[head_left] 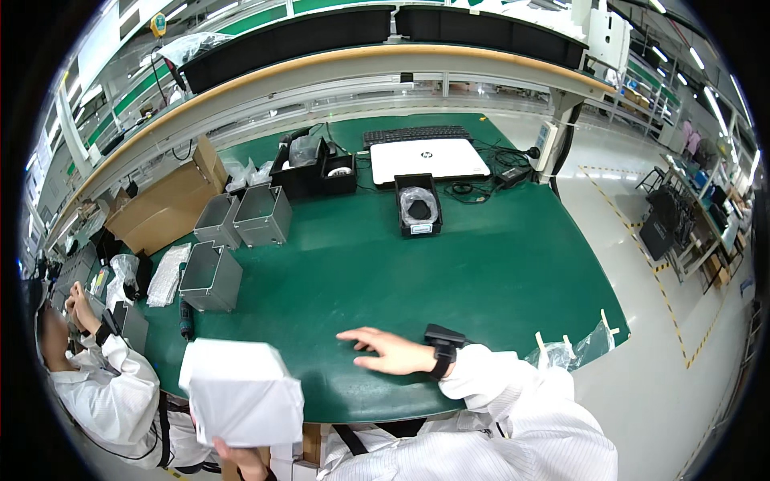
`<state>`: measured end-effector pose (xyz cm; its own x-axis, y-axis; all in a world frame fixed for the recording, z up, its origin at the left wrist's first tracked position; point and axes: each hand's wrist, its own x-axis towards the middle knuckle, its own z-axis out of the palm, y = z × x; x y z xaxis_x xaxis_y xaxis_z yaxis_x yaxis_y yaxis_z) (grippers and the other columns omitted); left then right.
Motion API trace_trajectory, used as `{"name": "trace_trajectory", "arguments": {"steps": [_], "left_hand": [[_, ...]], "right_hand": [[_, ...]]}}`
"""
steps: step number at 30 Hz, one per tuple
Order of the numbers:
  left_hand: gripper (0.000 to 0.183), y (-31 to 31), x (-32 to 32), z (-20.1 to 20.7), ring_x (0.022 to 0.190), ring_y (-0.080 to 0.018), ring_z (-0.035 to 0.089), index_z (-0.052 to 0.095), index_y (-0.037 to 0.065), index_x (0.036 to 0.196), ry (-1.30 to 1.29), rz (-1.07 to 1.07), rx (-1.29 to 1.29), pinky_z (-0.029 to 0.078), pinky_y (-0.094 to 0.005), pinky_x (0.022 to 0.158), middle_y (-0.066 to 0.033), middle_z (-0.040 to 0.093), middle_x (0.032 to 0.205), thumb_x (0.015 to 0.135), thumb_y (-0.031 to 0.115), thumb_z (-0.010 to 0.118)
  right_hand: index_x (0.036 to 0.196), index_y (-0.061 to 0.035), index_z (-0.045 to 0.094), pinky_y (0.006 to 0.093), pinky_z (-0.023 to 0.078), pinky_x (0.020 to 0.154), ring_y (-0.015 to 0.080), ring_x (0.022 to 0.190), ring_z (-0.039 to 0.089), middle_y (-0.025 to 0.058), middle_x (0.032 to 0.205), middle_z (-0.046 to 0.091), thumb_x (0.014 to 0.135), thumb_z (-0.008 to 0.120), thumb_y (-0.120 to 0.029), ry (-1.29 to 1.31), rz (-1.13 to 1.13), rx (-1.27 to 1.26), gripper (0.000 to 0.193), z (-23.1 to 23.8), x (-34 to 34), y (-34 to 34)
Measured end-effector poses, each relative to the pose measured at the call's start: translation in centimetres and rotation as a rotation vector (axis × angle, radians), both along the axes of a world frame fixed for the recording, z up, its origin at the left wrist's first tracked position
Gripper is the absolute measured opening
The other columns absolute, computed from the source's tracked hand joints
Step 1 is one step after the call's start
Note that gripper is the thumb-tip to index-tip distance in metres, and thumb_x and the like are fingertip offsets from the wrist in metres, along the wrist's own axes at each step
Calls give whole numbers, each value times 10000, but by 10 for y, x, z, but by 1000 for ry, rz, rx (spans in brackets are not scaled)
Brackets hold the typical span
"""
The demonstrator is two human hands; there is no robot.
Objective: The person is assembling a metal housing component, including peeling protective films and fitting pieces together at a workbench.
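My left hand [243, 460] grips the bottom edge of a white, box-shaped package [247, 397], holding it up at the near edge of the green table. The package has a smooth, slightly creased white surface; what is inside it is hidden. My right hand [391, 353] is stretched out palm down over the table, fingers apart, with nothing in it. A dark strap and device sit at that wrist. Beyond the package stand several grey open metal boxes [211, 278], and a dark handheld tool [186, 319] lies beside the nearest one.
The green table [353, 272] carries a white laptop [429, 160], a keyboard [415, 135], cables, a small black bin [418, 207] and black trays [302, 172]. A cardboard box [170, 204] stands at far left. Close on my left sits a co-worker [112, 385]. Plastic bags [577, 346] hang at the right edge.
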<state>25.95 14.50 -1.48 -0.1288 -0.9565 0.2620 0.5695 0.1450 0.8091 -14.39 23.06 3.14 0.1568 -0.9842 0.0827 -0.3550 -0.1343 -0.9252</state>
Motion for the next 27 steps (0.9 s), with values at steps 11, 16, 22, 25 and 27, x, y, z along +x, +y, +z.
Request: {"name": "trace_trajectory", "arguments": {"steps": [11, 16, 22, 25, 27], "left_hand": [[800, -85, -216, 82, 1124, -414, 491, 407, 15, 1382, -797, 223, -950, 426, -482, 969, -244, 473, 1219, 735, 416, 656], [902, -93, -259, 72, 1101, -437, 496, 409, 90, 1404, -789, 132, -1032, 476, -505, 897, -267, 437, 1229, 648, 457, 734], [943, -91, -271, 57, 1062, -445, 511, 414, 118, 1409, -790, 135, -973, 505, -503, 835, -257, 425, 1221, 592, 439, 758], [955, -86, -273, 59, 1053, -440, 518, 413, 136, 1412, -807, 143, -973, 508, -500, 823, -252, 423, 1224, 579, 435, 772], [981, -86, -269, 59, 1062, -428, 524, 410, 158, 1426, -820, 121, -988, 509, -495, 841, -238, 405, 1254, 583, 454, 815]], "right_hand": [[1376, -76, 488, 392, 417, 1016, 243, 1221, 525, 110, 1375, 537, 985, 530, -222, -770, -1535, -727, 419, 23, -246, 168], [1338, -32, 475, 411, 395, 1046, 276, 1258, 491, 133, 1416, 489, 959, 517, -95, -17, -1947, -1320, 386, 86, -219, 151], [1335, -48, 508, 435, 381, 1072, 338, 1278, 486, 175, 1389, 495, 838, 652, -22, 536, -863, -880, 517, 62, -107, 6], [1462, -51, 400, 415, 357, 1100, 307, 1332, 447, 153, 1458, 422, 918, 657, -262, 27, -509, -594, 637, 20, -91, -26], [1521, -46, 303, 410, 299, 1142, 285, 1384, 385, 152, 1510, 361, 944, 628, -378, -170, -401, -500, 741, 7, -78, -34]]}}
